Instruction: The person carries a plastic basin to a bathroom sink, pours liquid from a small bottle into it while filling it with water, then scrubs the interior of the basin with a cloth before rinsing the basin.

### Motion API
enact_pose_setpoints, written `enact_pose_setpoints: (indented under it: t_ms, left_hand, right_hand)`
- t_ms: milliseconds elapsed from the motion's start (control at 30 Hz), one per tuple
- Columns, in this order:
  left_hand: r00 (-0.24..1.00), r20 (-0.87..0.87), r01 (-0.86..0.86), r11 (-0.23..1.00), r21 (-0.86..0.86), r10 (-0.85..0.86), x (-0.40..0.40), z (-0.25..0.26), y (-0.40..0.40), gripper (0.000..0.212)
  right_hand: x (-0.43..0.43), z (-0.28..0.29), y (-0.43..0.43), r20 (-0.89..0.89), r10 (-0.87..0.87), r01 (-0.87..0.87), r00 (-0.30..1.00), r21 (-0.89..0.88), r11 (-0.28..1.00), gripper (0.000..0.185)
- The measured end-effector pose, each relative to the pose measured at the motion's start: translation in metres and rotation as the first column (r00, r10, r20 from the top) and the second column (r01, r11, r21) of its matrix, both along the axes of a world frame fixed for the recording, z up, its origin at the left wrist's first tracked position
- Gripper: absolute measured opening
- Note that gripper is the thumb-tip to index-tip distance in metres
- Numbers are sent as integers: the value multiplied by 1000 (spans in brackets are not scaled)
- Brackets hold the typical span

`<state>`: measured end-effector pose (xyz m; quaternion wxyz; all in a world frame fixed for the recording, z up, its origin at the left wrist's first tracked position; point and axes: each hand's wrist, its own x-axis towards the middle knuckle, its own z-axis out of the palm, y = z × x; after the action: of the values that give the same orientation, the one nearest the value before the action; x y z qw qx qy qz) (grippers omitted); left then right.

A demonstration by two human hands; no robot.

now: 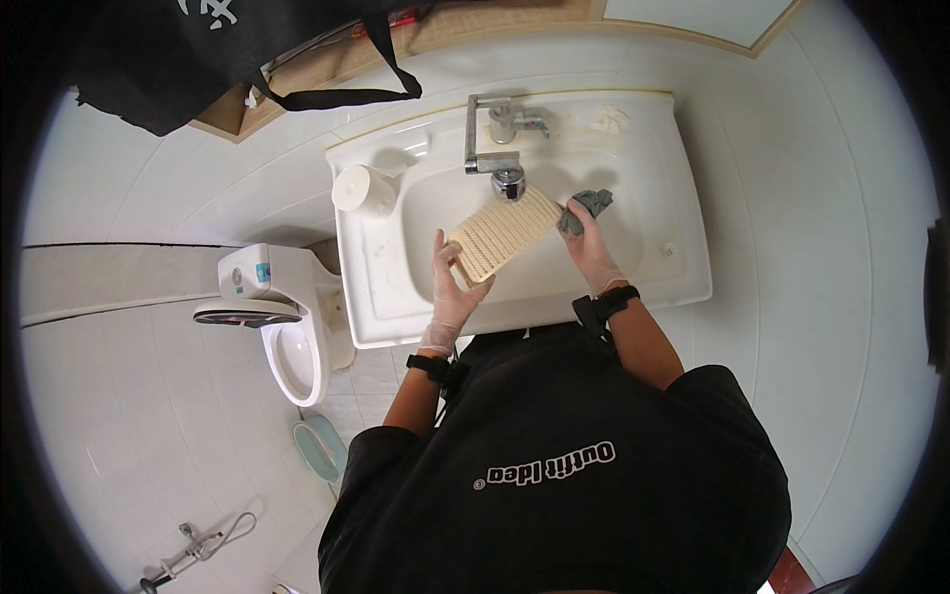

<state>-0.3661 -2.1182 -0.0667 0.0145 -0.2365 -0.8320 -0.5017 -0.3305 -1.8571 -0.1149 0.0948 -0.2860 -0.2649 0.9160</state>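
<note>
A cream woven-texture basket point(505, 232) is tilted over the white washbasin point(668, 215), partly below the chrome swivel spout point(508, 182). My left hand point(454, 286), in a clear thin glove, grips its near left end, thumb and fingers at the rim. My right hand point(586, 234), gloved the same way, holds a crumpled grey-green cloth point(591, 204) at the basket's right end. Whether water runs from the spout cannot be told. The inside of the basket is mostly hidden.
A white toilet roll point(364, 191) stands on the basin's left ledge. Behind the spout is the faucet body point(502, 125). A black bag point(171, 59) with a hanging strap overhangs the back left, by a wooden shelf point(460, 30). A toilet point(300, 356) stands at left.
</note>
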Motion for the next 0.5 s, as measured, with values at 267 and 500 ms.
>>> enact_pose_setpoints:
  t_ms: [267, 500]
  left_hand:
    - [980, -161, -146, 976, -164, 119, -22, -35, -12, 81]
    - [729, 603, -470, 877, 98, 323, -34, -24, -15, 53]
  right_hand:
    - [-2, 54, -5, 19, 332, -332, 943, 142, 933, 27]
    - [-38, 48, 19, 231, 301, -367, 925, 746, 556, 49]
